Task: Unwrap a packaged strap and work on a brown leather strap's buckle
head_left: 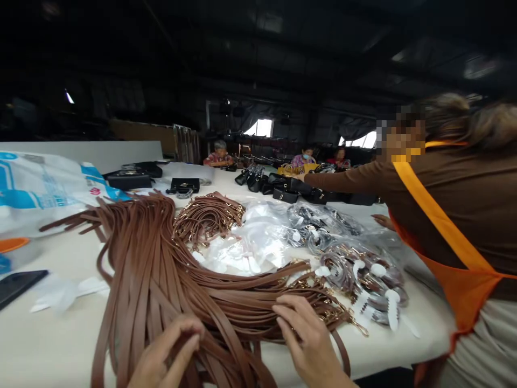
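No words, numbers or brands can be read; blue print is seen on the white plastic bag (48, 186) beyond the left hand (172, 350), perhaps lettering, but too blurred.

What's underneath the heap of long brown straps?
Pale tabletop shows around the edges of the long brown straps. They overlap thickly in the middle, so whatever lies beneath there is covered and I can't tell.
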`<control>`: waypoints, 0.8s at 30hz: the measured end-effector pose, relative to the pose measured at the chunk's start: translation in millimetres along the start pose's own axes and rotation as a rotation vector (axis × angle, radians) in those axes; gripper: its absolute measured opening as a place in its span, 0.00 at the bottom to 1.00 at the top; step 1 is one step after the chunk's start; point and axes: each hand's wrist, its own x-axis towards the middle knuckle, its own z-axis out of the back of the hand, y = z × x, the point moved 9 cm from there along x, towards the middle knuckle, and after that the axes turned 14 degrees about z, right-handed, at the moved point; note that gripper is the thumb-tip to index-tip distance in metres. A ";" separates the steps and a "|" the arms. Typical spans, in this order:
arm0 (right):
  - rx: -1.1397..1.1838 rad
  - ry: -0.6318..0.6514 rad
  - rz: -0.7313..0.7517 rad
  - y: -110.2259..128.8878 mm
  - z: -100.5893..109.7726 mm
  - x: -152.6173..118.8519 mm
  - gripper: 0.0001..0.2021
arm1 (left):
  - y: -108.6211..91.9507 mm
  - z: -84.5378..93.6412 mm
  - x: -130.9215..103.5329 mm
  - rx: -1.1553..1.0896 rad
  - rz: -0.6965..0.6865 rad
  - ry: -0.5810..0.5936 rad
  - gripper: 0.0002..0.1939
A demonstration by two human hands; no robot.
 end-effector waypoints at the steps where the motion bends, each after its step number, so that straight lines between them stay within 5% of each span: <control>1: 0.045 0.032 0.013 10.8 -13.2 10.1 0.15 | -17.6 20.4 24.2 0.106 -0.112 -0.113 0.17; 5: 0.143 0.123 -0.085 10.0 -39.4 41.6 0.16 | -49.3 71.0 153.5 0.459 -0.139 -0.321 0.13; 8: 0.178 0.111 -0.120 10.9 -42.2 54.0 0.17 | -40.4 72.1 242.2 0.600 -0.039 -0.286 0.12; 11: 0.171 0.123 -0.099 21.3 -43.6 51.3 0.16 | -14.8 58.9 291.7 0.715 0.086 -0.265 0.15; 19: 0.166 0.204 -0.288 -1.2 -37.6 2.7 0.13 | 15.6 62.2 305.5 0.775 0.162 -0.414 0.19; 24: 0.002 0.178 -0.280 -18.7 -45.9 18.1 0.17 | 7.8 63.2 288.1 0.761 0.058 -0.374 0.18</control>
